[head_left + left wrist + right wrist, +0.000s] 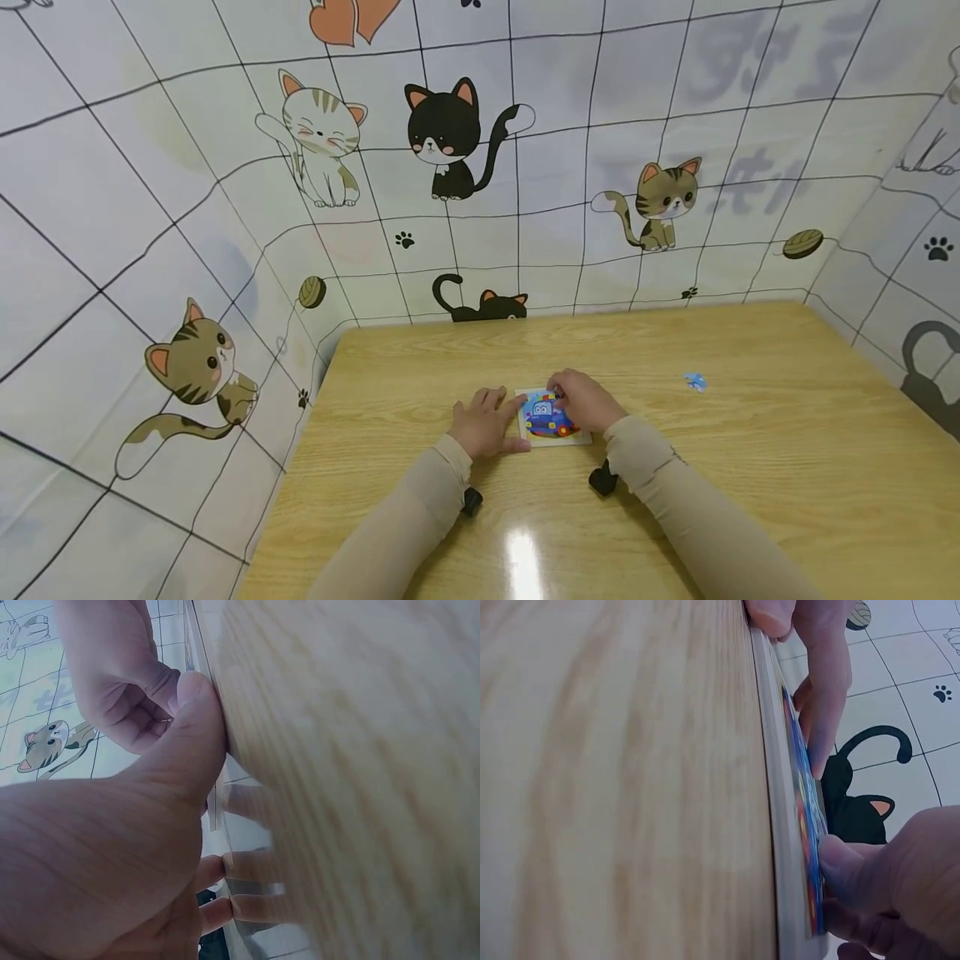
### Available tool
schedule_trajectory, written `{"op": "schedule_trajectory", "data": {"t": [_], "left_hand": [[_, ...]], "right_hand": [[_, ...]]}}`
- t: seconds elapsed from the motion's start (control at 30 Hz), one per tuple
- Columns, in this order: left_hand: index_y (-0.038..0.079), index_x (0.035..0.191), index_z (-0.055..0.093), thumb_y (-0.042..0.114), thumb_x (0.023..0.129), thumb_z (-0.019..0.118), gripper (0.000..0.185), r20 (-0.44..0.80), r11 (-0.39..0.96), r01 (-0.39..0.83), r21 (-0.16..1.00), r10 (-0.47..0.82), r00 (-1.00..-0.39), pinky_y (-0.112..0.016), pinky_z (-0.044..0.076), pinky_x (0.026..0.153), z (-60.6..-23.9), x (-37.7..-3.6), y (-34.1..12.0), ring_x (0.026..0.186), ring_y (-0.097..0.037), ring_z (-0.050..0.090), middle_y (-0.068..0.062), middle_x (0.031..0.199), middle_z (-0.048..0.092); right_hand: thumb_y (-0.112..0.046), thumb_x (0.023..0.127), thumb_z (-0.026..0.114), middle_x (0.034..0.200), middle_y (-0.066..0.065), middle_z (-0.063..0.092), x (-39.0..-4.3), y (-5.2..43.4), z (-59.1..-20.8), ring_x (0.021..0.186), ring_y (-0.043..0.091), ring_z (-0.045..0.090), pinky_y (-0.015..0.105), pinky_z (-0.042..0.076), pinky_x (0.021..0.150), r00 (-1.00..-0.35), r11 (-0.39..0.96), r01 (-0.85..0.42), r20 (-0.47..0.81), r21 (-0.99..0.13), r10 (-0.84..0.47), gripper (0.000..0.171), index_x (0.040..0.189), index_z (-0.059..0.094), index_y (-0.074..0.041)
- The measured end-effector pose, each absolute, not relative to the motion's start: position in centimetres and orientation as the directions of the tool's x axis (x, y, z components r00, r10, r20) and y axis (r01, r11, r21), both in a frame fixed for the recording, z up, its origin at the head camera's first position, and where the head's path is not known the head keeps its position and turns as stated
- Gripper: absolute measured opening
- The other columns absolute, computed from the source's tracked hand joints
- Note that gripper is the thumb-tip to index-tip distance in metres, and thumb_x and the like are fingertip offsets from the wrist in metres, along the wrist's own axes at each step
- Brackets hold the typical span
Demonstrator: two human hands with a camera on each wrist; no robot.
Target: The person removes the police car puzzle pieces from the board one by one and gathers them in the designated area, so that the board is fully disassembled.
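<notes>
A cat-print wall covering (555, 250) with a black grid rose behind and on both sides of the wood-grain table (787, 467), carrying a black-and-white cat (453, 137), a white cat (322, 133) and tabbies, among them one (198, 362) on the left side. A small, irregular blue-and-white puzzle piece (695, 382) lay by itself on the tabletop, well to the right of the hands. Two beige sleeves (405, 517) reached in from the near edge, a black wrist device (602, 480) showing beneath each, and a white glare (523, 558) shone on the wood between them. The right hand (588, 404) stood in the way of the view, covering the upper right part of the jigsaw board (536, 423); its fingers were bent, thumb and fingertips at the picture, and I could not tell whether they pinched a piece. The left hand (482, 423) was spread wide, its forefinger and thumb touching the board's left side. The board lay flat on the table between the hands, a thin rectangle with a pale border round a bright picture: a blue cartoon car with eyes in its windscreen, yellow lights and red-orange touches.
</notes>
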State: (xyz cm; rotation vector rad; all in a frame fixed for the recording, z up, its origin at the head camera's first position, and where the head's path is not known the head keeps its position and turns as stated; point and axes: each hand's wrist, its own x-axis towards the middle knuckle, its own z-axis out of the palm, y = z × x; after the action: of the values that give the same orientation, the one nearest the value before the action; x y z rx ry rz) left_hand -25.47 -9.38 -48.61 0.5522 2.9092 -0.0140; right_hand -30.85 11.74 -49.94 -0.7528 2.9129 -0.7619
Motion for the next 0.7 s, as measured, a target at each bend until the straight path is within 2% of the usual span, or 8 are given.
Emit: {"op": "schedule_trajectory", "data": {"t": [0.2, 0.4, 0.7], "left_hand": [[0.037, 0.154, 0.022, 0.074, 0.082, 0.046, 0.084, -0.184, 0.93, 0.367, 0.037, 0.367, -0.912, -0.066, 0.032, 0.101, -48.58, -25.59, -9.42, 0.143, -0.028, 0.025, -0.004, 0.158, 0.026], [0.039, 0.154, 0.021, 0.076, 0.082, 0.045, 0.084, -0.184, 0.932, 0.362, 0.027, 0.361, -0.914, -0.066, 0.032, 0.102, -48.63, -25.71, -9.4, 0.143, -0.027, 0.024, -0.003, 0.158, 0.025], [0.039, 0.154, 0.019, 0.076, 0.082, 0.043, 0.084, -0.209, 0.938, 0.347, 0.016, 0.343, -0.916, -0.065, 0.031, 0.103, -48.5, -25.67, -9.23, 0.144, -0.026, 0.022, -0.002, 0.159, 0.025]], "right_hand": [[-0.003, 0.088, 0.068, 0.098, 0.007, 0.064, -30.48, 11.26, -50.02, 0.084, 0.018, 0.058, 0.04, 0.052, 0.083, -0.899, 0.786, -0.428, 0.115, -0.446, -0.423, 0.02, 0.108, 0.066, -0.004], [-0.004, 0.088, 0.069, 0.098, 0.007, 0.063, -30.34, 11.22, -49.79, 0.082, 0.017, 0.06, 0.04, 0.053, 0.081, -0.886, 0.8, -0.459, 0.13, -0.387, -0.446, 0.022, 0.109, 0.068, -0.002], [-0.007, 0.089, 0.068, 0.096, 0.006, 0.061, -30.26, 11.23, -49.92, 0.078, 0.016, 0.055, 0.038, 0.052, 0.079, -0.905, 0.802, -0.414, 0.099, -0.431, -0.414, 0.022, 0.111, 0.066, -0.004]]}}
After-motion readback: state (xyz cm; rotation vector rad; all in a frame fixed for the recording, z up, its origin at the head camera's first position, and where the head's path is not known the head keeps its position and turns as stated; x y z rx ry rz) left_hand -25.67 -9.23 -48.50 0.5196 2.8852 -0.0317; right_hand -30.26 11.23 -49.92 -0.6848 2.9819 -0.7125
